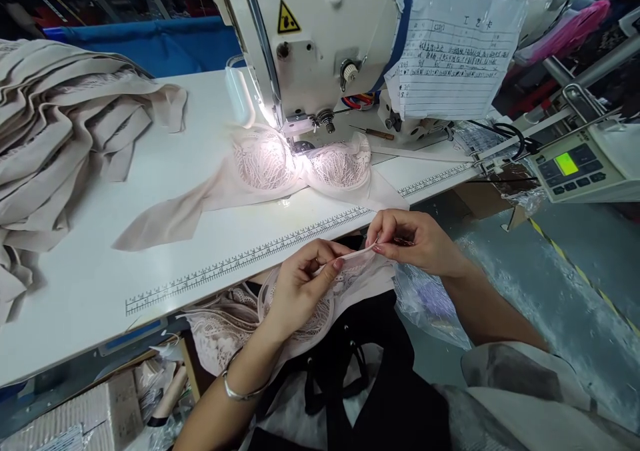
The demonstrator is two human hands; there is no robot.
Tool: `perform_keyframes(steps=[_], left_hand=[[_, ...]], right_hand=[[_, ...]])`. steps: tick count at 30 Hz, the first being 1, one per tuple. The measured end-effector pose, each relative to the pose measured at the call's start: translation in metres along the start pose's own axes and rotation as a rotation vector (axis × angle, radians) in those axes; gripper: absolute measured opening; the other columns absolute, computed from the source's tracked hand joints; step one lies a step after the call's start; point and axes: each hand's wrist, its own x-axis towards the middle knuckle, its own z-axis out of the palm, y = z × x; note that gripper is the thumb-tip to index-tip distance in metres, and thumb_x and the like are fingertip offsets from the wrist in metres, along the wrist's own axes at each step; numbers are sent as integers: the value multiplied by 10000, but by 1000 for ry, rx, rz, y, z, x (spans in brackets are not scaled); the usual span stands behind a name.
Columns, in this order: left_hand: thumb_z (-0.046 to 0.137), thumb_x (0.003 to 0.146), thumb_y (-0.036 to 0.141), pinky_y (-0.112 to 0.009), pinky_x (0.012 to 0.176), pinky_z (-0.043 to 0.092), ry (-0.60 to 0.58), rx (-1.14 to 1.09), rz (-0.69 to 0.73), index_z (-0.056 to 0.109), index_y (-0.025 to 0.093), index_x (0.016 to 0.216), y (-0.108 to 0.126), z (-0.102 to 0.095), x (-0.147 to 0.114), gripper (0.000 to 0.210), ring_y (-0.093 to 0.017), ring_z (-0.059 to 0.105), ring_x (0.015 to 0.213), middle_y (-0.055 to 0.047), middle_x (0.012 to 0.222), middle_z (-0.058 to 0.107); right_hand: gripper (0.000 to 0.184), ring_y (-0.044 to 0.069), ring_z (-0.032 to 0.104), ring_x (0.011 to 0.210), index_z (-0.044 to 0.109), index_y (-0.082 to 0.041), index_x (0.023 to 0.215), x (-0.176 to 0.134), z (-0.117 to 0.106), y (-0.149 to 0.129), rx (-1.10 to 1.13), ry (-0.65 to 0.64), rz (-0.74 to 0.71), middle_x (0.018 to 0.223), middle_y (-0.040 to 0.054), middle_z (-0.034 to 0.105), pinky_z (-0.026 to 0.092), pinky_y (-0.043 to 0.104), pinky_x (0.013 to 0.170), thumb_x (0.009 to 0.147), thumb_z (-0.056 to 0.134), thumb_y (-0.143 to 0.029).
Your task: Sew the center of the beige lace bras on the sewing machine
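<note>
A pale pink lace bra (320, 308) lies across my lap, below the table's front edge. My left hand (305, 288) pinches its upper edge between thumb and fingers. Close by on the right, my right hand (407, 238) pinches the same edge with thumb and fingertips. The stretch of edge between both hands is pulled fairly straight. A second pale pink bra (335, 168) lies on the table, its middle close to the needle area of the sewing machine (330, 44), under a bright lamp.
Layered beige fabric pieces (65, 124) are heaped on the table's left side. A printed ruler strip (250, 258) runs along the front edge. A handwritten sheet (450, 51) hangs on the machine. A control panel (570, 164) stands at right. A cardboard box (110, 411) sits below left.
</note>
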Motion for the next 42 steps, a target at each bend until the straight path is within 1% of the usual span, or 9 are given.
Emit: perform_keyframes(steps=[5, 13, 18, 22, 27, 31, 33, 37, 42], left_hand=[[704, 911, 321, -258, 631, 499, 30, 0, 1, 568, 181, 695, -2, 0, 0, 291, -164, 663, 762, -85, 923, 754], [659, 894, 279, -249, 566, 473, 29, 68, -6, 521, 193, 665, 6, 2, 4, 281, -147, 626, 682, -72, 872, 731], [725, 850, 280, -243, 613, 504, -56, 309, 50, 659, 201, 935, 22, 6, 14, 133, -169, 686, 757, -54, 924, 762], [715, 883, 336, -240, 573, 448, -18, 410, 43, 748, 202, 782, 25, 11, 19, 171, -136, 598, 587, 6, 652, 713], [756, 828, 377, -222, 478, 368, 45, 194, -121, 790, 188, 749, 20, 12, 21, 208, -107, 505, 495, 4, 588, 677], [811, 768, 429, -227, 458, 367, 39, 53, -214, 816, 187, 787, 14, 10, 22, 243, -126, 539, 507, -25, 596, 695], [833, 752, 423, -229, 482, 405, 37, -5, -241, 820, 187, 806, 12, 9, 23, 242, -134, 573, 529, -25, 599, 701], [877, 705, 394, -221, 571, 479, 63, -83, -277, 813, 179, 830, 14, 11, 24, 257, -139, 640, 606, -35, 671, 749], [858, 716, 386, -185, 504, 422, 135, -51, -270, 782, 153, 811, 15, 14, 23, 263, -89, 547, 510, -18, 621, 719]], right_hand=[[276, 92, 539, 621, 575, -177, 733, 1, -1, 0, -12, 22, 104, 874, 42, 704, 423, 228, 548, 863, 767, -328], [290, 87, 521, 613, 534, -191, 737, 0, 6, -9, -74, 108, 52, 846, 32, 681, 411, 231, 544, 880, 740, -337], [279, 88, 529, 593, 505, -220, 810, -1, 16, -21, -123, 139, 26, 813, -3, 672, 410, 222, 522, 850, 768, -304], [209, 111, 571, 608, 581, -223, 872, -2, 20, -20, -216, 162, 0, 783, -4, 669, 447, 242, 548, 883, 743, -355], [388, 107, 561, 551, 623, -200, 825, -2, 12, -10, -224, 210, -38, 672, -14, 617, 439, 256, 556, 1025, 503, -508], [541, 128, 559, 645, 625, -194, 900, 0, 6, -6, -285, 99, -23, 758, 6, 627, 421, 264, 598, 977, 427, -692], [577, 140, 563, 703, 652, -183, 917, 1, 6, -6, -286, 46, -17, 841, 38, 648, 432, 273, 640, 998, 376, -683], [420, 114, 479, 605, 626, -191, 948, 2, 10, -5, -270, 74, 2, 694, -30, 540, 384, 248, 579, 989, 518, -594], [248, 84, 386, 563, 544, -205, 864, 0, 17, -4, -297, 156, -42, 662, -69, 450, 335, 222, 542, 974, 613, -416]])
